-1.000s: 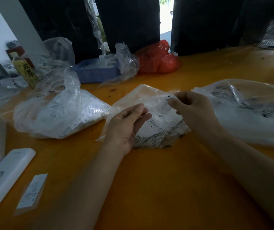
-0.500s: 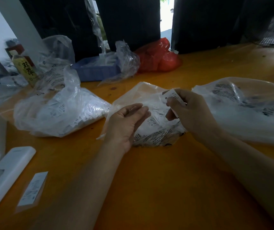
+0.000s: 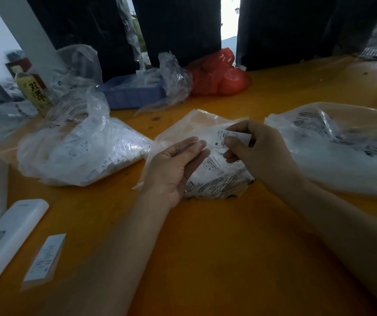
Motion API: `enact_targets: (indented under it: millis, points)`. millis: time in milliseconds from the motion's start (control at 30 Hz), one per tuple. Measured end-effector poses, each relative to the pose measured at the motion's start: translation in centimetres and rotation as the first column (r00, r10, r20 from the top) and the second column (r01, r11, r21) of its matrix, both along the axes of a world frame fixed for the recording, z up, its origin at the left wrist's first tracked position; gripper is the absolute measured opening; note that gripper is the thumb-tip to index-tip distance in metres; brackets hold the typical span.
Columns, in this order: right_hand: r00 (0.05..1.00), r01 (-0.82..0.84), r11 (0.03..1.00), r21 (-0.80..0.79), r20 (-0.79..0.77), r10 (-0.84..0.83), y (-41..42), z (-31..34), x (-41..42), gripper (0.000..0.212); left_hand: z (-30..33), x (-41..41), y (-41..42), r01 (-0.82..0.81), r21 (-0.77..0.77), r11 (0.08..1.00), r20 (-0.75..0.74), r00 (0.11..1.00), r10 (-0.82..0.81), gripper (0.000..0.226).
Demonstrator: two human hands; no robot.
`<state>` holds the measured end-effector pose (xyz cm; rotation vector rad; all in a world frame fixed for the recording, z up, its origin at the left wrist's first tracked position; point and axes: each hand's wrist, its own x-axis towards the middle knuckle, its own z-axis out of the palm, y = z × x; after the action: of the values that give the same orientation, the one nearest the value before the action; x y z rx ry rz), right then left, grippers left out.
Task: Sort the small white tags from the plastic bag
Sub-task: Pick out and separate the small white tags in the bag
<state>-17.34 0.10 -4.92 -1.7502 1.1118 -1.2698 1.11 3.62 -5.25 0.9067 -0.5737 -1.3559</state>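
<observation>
Tag pinched over bag

R hand [image 3: 262,153] pinches a white tag [image 3: 226,139] btwn thumb & curled fingers, just above the bag [image 3: 208,156] at table [image 3: 217,247] centre. L hand [image 3: 176,165], palm up, fingers straight & together, rests on bag's 9 o'clock edge. Tag stack [image 3: 43,258] at 8 o'clock

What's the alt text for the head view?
The right hand pinches a small white tag above a clear plastic bag of tags on an orange table, with the left hand open, palm up, beside it. More tag-filled bags lie left and right.
</observation>
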Motion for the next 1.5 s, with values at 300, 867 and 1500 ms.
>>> enact_targets:
  millis: [300, 867, 1500]
  points:
    - [0.999, -0.032, 0.999, 0.019, -0.04, 0.033, 0.3, 0.0, 0.5, 0.009, -0.2, 0.0, -0.1, 0.008, -0.007, 1.0, 0.011, 1.0, -0.008, 0.041]
    - [0.999, -0.009, 0.994, 0.11, 0.051, 0.004, 0.1, 0.1, 0.1, 0.022, 0.3, -0.5, 0.5, -0.049, -0.017, 0.999, 0.286, 0.957, 0.052, 0.017]
    - [0.995, 0.016, 1.0, 0.024, -0.096, -0.014, 1.1, -0.1, 1.0, 0.022, 0.2, -0.6, 0.5, 0.038, 0.002, 0.999, 0.311, 0.95, -0.036, 0.017]
